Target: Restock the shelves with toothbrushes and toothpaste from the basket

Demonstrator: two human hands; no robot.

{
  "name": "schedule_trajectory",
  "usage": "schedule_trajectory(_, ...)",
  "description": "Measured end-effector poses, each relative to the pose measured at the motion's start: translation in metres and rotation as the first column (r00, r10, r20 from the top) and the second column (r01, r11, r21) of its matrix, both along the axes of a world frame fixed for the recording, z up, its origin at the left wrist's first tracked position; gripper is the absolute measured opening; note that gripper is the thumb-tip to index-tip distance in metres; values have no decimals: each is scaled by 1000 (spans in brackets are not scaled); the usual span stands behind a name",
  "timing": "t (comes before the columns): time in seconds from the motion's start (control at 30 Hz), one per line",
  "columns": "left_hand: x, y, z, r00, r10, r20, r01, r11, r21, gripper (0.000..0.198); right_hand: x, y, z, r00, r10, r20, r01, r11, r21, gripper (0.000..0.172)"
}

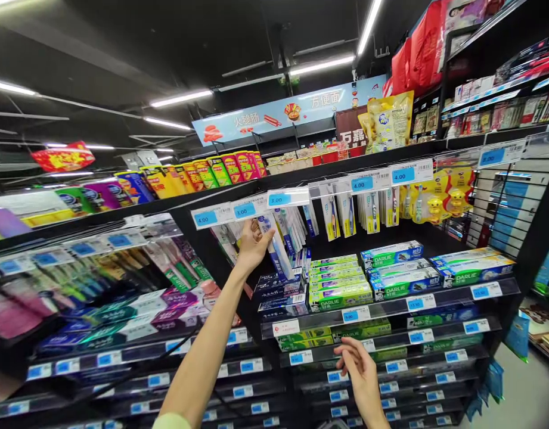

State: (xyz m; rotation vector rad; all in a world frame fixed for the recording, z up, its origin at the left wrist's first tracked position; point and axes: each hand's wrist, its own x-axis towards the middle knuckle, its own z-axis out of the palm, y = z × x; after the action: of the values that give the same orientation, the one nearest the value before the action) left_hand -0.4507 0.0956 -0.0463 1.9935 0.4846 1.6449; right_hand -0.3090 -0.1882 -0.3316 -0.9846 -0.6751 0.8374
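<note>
My left hand reaches up to the toothbrush rack, its thumb and fingers closed on the upper end of a white and blue toothbrush pack. The pack tilts, its lower end in front of dark blue toothpaste boxes. Just behind it hang more packaged toothbrushes. Lower and to the right, my right hand hovers before the shelves with loosely bent fingers and nothing in it. Green and yellow toothpaste boxes lie stacked above that hand.
A shelf edge with price tags juts out below the toothpaste. Blue and green DARLIE boxes lie farther right. More toothbrush packs hang at the right. On the left slopes another shelf with purple boxes. Bagged snacks line the top.
</note>
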Motion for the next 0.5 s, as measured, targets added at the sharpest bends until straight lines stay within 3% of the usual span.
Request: schedule_trajectory(0.5,2,12,12,987,-94,-127,91,995,-30,70,-1,4,-4,999,43,2,-43,999,-14,41)
